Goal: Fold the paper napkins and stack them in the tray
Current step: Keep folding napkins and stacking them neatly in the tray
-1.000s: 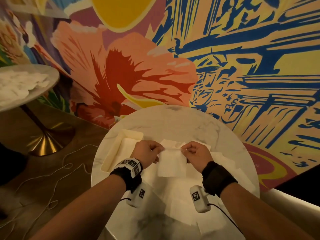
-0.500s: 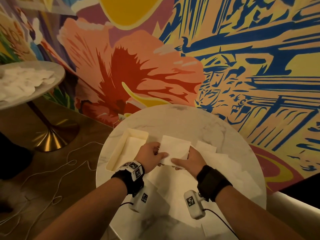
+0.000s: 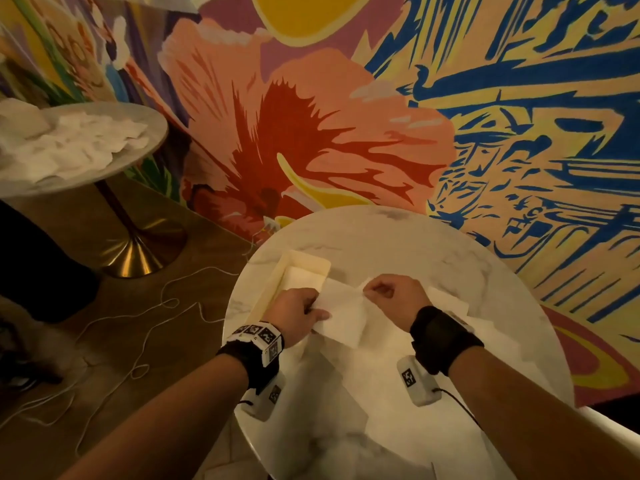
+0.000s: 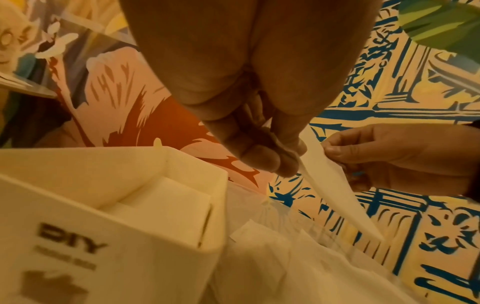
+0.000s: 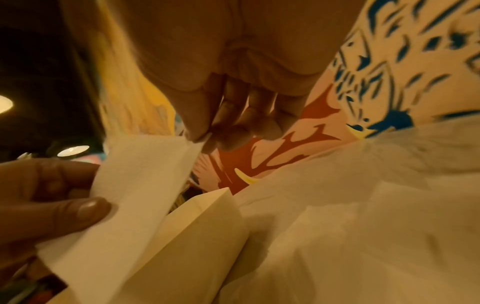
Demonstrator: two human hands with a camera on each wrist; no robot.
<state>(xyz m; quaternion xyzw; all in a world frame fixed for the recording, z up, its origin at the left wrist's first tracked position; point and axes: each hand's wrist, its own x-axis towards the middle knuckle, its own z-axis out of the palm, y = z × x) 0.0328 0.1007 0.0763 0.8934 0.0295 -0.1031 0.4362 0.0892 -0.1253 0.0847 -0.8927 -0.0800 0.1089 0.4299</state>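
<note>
Both hands hold one white paper napkin (image 3: 341,315) up above the round marble table (image 3: 391,244), just right of the cream tray (image 3: 304,263). The left hand (image 3: 294,315) grips the napkin's left edge, thumb on top and fingers curled beneath; the left wrist view shows those fingertips (image 4: 262,158) closed on the paper seen nearly edge-on. The right hand (image 3: 394,296) pinches the upper right corner between thumb and forefinger, its other fingers curled in loosely (the right wrist view catches the pinch closely, with the sheet running down toward the other hand's thumb). The two hands sit near each other, joined only by the napkin stretched between them. The sheet looks folded over at least once, though the dim, warm light makes the layers hard to count.

The tray stands on the left part of the table, touching the tabletop, with a stack of folded napkins (image 3: 301,280) lying flat inside it. Its side wall carries the printed letters "DIY", legible from the left wrist. Loose unfolded napkins (image 3: 446,301) lie spread on the marble under and to the right of the hands.

Further left, a second round table (image 3: 138,168) on a brass pedestal holds a heap of white napkins. A painted floral mural (image 3: 311,126) covers the wall behind, and thin white cords (image 3: 145,341) trail over the wooden floor.
</note>
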